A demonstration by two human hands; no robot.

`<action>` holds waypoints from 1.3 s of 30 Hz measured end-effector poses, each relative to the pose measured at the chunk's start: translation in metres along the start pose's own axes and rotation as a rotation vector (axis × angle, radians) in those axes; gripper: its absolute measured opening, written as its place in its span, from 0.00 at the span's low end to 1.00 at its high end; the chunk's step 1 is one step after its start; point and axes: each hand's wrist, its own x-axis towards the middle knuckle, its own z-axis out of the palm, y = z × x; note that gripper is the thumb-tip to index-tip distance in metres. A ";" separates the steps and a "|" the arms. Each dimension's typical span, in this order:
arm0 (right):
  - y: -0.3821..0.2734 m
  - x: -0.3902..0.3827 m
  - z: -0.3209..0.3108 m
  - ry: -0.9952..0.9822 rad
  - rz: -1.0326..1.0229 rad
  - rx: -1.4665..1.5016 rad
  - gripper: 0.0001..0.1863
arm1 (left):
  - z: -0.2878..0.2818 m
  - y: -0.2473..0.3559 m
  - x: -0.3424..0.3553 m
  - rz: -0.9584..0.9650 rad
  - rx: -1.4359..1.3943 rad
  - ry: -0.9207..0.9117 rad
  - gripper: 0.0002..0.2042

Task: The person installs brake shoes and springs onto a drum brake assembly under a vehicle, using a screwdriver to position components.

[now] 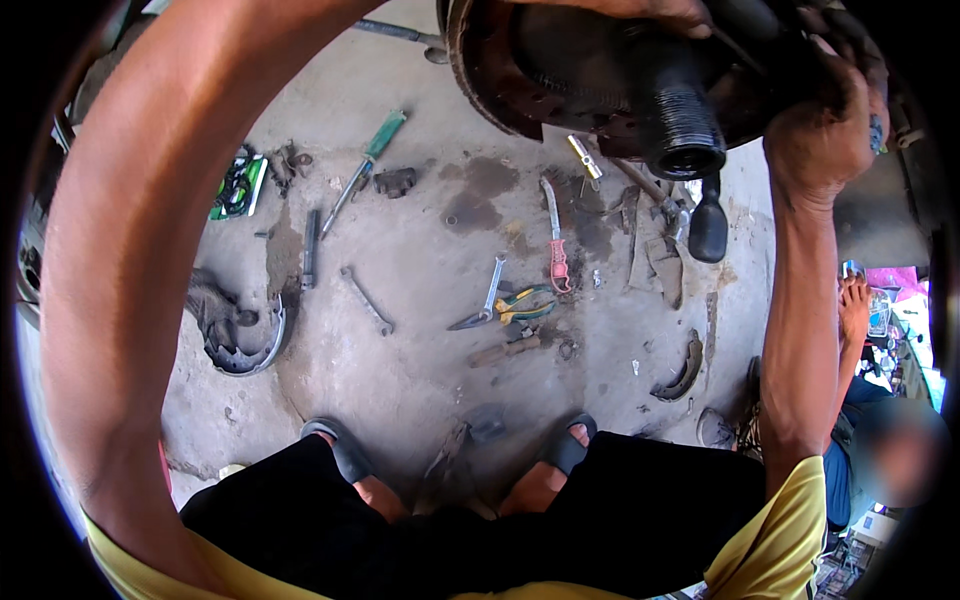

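Observation:
A dark, greasy wheel axle end fills the upper right, its threaded spindle (688, 130) pointing toward me. Behind the spindle is a round brown backing plate (490, 95). My left hand (665, 12) reaches over from the left, its fingers bent onto the dark parts above the spindle; the top edge cuts most of it off. To the right of the spindle, my right hand (825, 135) is closed round a part at the assembly's edge, too dark to make out. A black rounded part (708, 225) hangs below the spindle.
On the concrete floor lie a green-handled screwdriver (370, 160), a red-handled knife (556, 240), yellow-green pliers (525, 305), a spanner (367, 302), a hammer (660, 195), and curved brake shoes (685, 370). Another person (865, 440) sits at the right.

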 end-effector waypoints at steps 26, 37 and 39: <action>-0.007 -0.004 -0.006 0.177 0.229 0.016 0.14 | -0.022 0.030 0.036 -0.362 -0.113 -0.283 0.29; 0.003 -0.008 -0.014 0.316 0.266 0.193 0.08 | -0.016 0.029 0.033 -0.349 -0.095 -0.218 0.26; 0.000 -0.009 -0.013 0.324 0.329 0.193 0.08 | -0.018 0.030 0.031 -0.363 -0.074 -0.228 0.26</action>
